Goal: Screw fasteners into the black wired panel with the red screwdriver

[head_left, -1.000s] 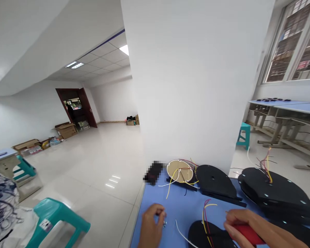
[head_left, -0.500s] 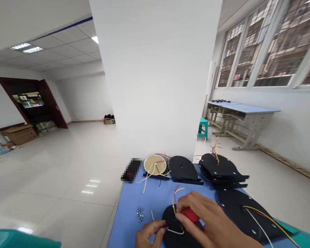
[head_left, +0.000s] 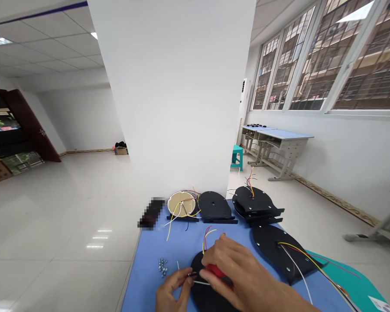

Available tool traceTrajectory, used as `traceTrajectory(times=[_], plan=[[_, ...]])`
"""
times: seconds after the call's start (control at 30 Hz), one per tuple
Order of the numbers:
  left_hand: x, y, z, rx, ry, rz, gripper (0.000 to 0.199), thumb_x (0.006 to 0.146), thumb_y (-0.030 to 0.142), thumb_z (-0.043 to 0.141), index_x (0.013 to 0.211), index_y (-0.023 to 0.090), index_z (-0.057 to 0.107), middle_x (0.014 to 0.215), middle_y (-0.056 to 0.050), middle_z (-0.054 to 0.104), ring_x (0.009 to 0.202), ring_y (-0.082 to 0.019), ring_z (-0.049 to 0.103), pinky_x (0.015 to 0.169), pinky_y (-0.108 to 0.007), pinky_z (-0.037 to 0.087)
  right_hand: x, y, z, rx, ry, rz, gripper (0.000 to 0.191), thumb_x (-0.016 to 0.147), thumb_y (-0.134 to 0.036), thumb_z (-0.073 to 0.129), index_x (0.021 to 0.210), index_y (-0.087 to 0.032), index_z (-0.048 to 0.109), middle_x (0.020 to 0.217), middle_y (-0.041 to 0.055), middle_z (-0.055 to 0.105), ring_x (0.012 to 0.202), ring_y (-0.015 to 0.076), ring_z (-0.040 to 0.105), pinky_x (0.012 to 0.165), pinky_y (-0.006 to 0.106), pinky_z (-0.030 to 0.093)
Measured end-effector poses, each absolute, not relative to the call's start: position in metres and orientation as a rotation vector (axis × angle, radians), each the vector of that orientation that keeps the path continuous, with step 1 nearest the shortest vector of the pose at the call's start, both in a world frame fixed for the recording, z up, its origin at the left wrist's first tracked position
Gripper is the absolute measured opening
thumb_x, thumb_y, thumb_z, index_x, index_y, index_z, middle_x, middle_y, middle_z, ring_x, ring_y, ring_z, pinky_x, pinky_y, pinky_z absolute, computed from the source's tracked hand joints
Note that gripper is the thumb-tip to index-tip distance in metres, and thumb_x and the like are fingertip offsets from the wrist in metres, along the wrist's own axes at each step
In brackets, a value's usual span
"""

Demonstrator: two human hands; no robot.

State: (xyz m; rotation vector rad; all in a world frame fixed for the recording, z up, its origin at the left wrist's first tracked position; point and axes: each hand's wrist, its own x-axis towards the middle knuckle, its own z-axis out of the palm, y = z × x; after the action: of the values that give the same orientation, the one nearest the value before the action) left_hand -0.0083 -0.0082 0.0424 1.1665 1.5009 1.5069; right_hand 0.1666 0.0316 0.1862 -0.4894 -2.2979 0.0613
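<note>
Right fingers (head_left: 235,268) shut round red handle (head_left: 215,272); left fingers (head_left: 181,277) pinch small dark part (head_left: 191,274); black plate (head_left: 198,294) beneath; screws (head_left: 163,267) beside.

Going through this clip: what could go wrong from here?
The small screws lie loose near the edge of the blue table, so a bump might scatter them onto the floor. The right hand grips the red-handled tool close to the yellow and red wires, and could snag them.
</note>
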Motion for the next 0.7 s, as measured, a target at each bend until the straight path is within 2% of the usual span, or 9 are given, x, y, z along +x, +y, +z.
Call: traceTrajectory(times=[0.1,0.27,0.4,0.5,0.6,0.7], plan=[[-0.014,-0.006,0.051,1.067,1.39,1.472,0.05,0.068,0.064,0.072,0.089,0.019,0.076,0.082,-0.007,0.08,0.074,-0.022,0.075,0.074,-0.03,0.06,0.166,0.028,0.185,-0.387,-2.314,0.001,0.018,0.102,-0.023,0.041,0.087,-0.02,0.052,0.073,0.0008,0.066,0.063,0.0139,0.054,0.065,0.027,0.044],[-0.027,-0.002,0.055,1.097,1.295,1.329,0.053,0.071,0.062,0.071,0.097,0.017,0.075,0.088,-0.009,0.08,0.077,-0.022,0.074,0.078,-0.034,0.059,0.168,0.028,0.188,-0.324,-2.502,-0.053,0.021,0.101,-0.016,0.04,0.085,-0.018,0.054,0.081,0.0026,0.068,0.071,0.0144,0.057,0.071,0.029,0.044],[-0.024,0.002,0.055,1.349,1.519,1.332,0.036,0.081,0.051,0.064,0.095,0.02,0.076,0.082,-0.005,0.078,0.077,-0.021,0.071,0.077,-0.033,0.058,0.163,0.037,0.192,-0.388,-2.581,-0.054,0.019,0.098,-0.016,0.043,0.085,-0.017,0.056,0.078,0.0034,0.065,0.068,0.0157,0.052,0.067,0.029,0.043],[-0.019,0.006,0.055,1.652,1.73,1.306,0.027,0.086,0.041,0.057,0.086,0.025,0.078,0.072,-0.003,0.073,0.073,-0.022,0.065,0.073,-0.038,0.056,0.156,0.045,0.19,-0.494,-2.598,-0.041,0.013,0.096,-0.018,0.049,0.085,-0.017,0.056,0.078,0.0031,0.063,0.07,0.0164,0.052,0.07,0.029,0.043],[-0.02,0.011,0.049,1.894,1.805,1.223,0.019,0.086,0.031,0.058,0.087,0.028,0.078,0.083,-0.003,0.074,0.081,-0.024,0.063,0.076,-0.042,0.056,0.149,0.053,0.188,-0.597,-2.649,0.041,0.005,0.093,-0.017,0.057,0.088,-0.017,0.056,0.083,0.0039,0.065,0.075,0.017,0.056,0.073,0.028,0.044],[-0.025,0.011,0.034,2.062,1.83,1.14,0.016,0.083,0.023,0.064,0.09,0.029,0.077,0.095,-0.004,0.075,0.09,-0.026,0.064,0.08,-0.044,0.056,0.142,0.057,0.186,-0.652,-2.727,0.145,0.005,0.09,-0.015,0.061,0.091,-0.017,0.057,0.086,0.0047,0.067,0.079,0.0173,0.059,0.074,0.027,0.045]])
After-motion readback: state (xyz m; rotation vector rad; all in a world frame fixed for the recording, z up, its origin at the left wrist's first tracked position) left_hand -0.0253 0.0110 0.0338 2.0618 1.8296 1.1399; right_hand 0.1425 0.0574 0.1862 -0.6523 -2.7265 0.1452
